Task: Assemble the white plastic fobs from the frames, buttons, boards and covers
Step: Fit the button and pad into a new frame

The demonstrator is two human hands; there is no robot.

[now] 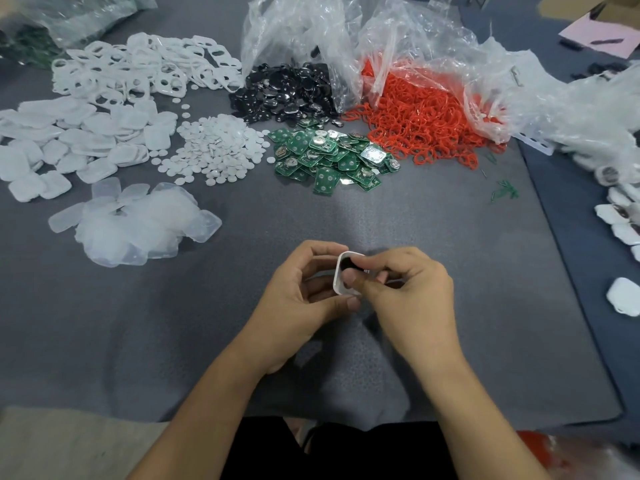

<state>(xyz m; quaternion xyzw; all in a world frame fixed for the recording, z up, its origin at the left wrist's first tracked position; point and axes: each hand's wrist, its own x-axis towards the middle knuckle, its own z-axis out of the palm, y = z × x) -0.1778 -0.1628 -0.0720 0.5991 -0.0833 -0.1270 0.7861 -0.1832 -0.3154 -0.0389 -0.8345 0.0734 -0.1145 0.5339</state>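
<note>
Lower centre, over the table (450,237), the left hand (304,289) has its grip curled round a white frame (337,277) with a black button (347,263) in it. The right hand (415,292) pinches the same frame, grip closed tight on it. Boards (332,154) are piled mid-picture, spare frames (138,67) upper left.

Grey table (415,237) bears white frames (138,64), green boards (332,154).
</note>
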